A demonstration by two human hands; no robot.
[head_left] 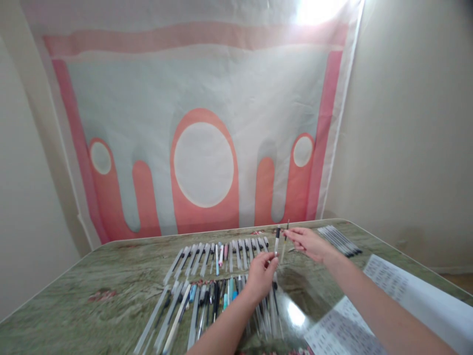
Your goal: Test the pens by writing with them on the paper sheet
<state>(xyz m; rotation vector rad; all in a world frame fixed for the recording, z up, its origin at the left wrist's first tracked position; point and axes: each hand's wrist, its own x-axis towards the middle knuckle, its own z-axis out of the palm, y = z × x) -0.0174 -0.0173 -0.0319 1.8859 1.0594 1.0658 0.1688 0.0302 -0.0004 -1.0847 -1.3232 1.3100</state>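
Note:
My left hand is closed on the lower end of a clear pen barrel with a black grip, which stands nearly upright above the table. Just to its right, my right hand pinches a thin pen refill near its dark top. The refill is tilted slightly and runs beside the barrel, apart from it. Behind my left hand lies a row of pens and clear caps. A second row of pens and pen parts lies nearer me, partly hidden by my left forearm.
A neat group of slim clear pens or refills with dark ends lies at the back right. Printed white sheets lie on the right, partly under my right forearm. The green marbled table meets a hanging printed cloth behind.

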